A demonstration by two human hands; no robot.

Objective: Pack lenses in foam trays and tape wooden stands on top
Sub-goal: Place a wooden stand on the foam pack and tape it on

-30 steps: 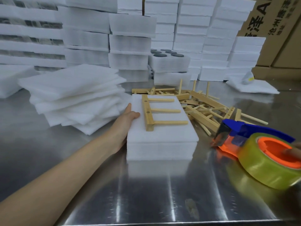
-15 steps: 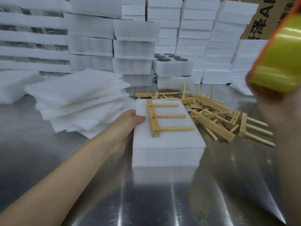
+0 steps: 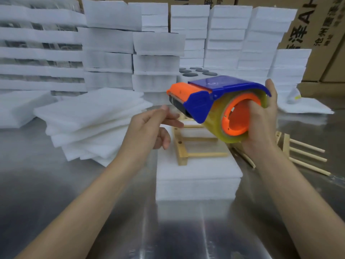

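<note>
Tape dispenser (image 3: 197, 101) held over foam trays (image 3: 197, 176) and wooden stand (image 3: 182, 150)
My right hand (image 3: 261, 126) grips it through the roll's core; my left hand (image 3: 147, 126) hovers loosely spread beside its mouth

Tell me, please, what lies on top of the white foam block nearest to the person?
A pale wooden stand with round pegs lies flat on the white foam block. The blue-and-orange tape dispenser in the right hand covers its far end.

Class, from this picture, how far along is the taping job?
Done: a wooden stand lies on the foam tray stack. In hand: the right hand grips the tape dispenser; the left hand is at its mouth. Left: no tape visible across the stand; spare stands wait.
</note>
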